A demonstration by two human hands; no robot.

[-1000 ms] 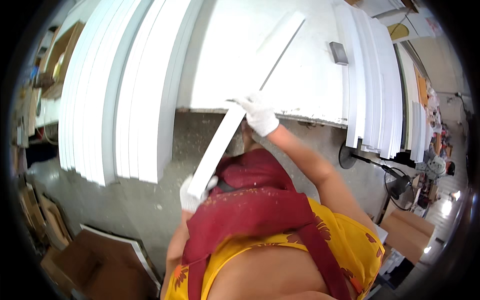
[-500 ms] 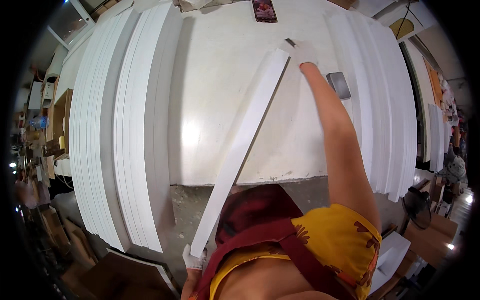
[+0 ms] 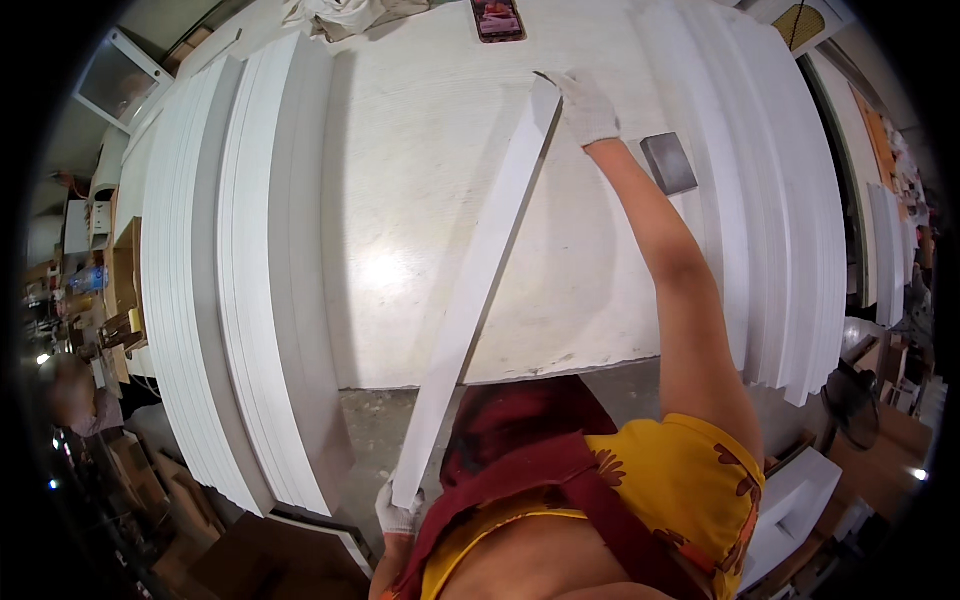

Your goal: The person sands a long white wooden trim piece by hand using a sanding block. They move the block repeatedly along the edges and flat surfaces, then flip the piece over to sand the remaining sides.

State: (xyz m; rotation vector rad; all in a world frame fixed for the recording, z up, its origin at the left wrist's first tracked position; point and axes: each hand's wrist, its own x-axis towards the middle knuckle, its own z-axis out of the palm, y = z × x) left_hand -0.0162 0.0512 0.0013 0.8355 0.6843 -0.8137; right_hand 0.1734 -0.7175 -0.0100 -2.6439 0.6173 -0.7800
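Observation:
A long white strip of board [image 3: 482, 275] lies slantwise across the white table, its near end jutting past the front edge. In a white glove, my left hand [image 3: 397, 508] is closed round that near end. My right hand [image 3: 588, 108], also gloved, is at the strip's far end, fingers closed. A thin dark piece [image 3: 542, 77] shows at its fingertips, over the strip's tip; its kind I cannot make out. Just to the right of my right forearm rests a grey block [image 3: 668, 163], like a sanding block.
Stacks of long white boards stand at the left [image 3: 290, 270] and right [image 3: 770, 220] of the table [image 3: 400, 200]. At the far edge lie a phone [image 3: 498, 20] and a crumpled pale cloth [image 3: 345, 14]. A black fan [image 3: 852, 405] is at the right.
My right hand and the dark piece have come onto the strip's far tip from just beyond its right side. My left hand keeps its grip. The whole view has shifted slightly.

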